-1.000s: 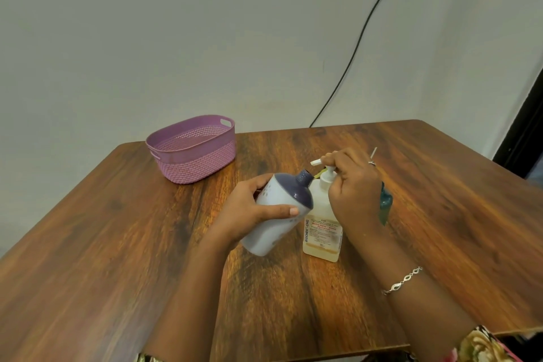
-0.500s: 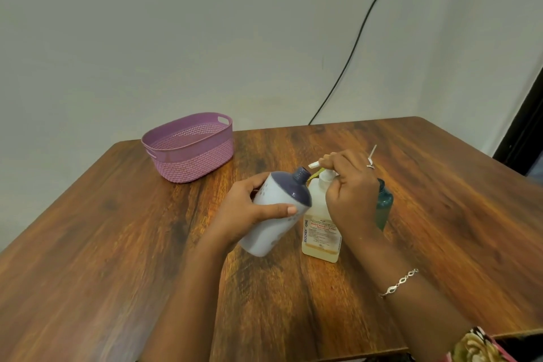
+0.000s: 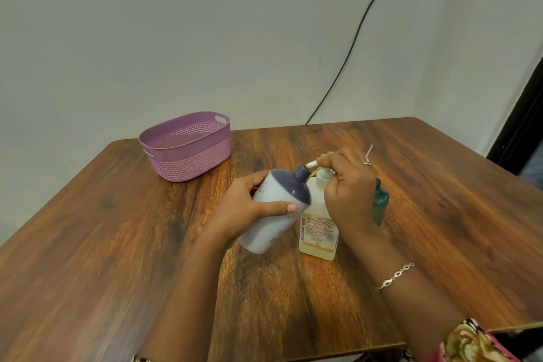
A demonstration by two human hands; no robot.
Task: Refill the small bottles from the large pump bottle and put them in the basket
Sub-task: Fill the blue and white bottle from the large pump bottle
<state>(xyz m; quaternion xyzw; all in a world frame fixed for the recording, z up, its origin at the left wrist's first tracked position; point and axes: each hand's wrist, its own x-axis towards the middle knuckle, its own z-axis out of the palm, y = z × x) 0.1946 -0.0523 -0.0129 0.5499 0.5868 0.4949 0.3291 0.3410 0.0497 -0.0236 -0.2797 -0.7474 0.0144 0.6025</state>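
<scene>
My left hand grips a white bottle with a dark blue shoulder, tilted so its open neck points at the pump nozzle. The large pump bottle, clear with pale yellow liquid and a white label, stands upright at the table's middle. My right hand is curled over its white pump head, with the nozzle tip touching the tilted bottle's mouth. A small teal bottle stands just behind my right hand, mostly hidden. The purple woven basket sits at the back left, with nothing visible inside.
The wooden table stretches to the left and front of the bottles. A black cable runs down the wall behind the table. A dark door frame stands at the right edge.
The hands and bottles hold nearly the same pose. The tilted bottle's mouth has stayed against the pump nozzle, and my right hand remains on the pump head.
</scene>
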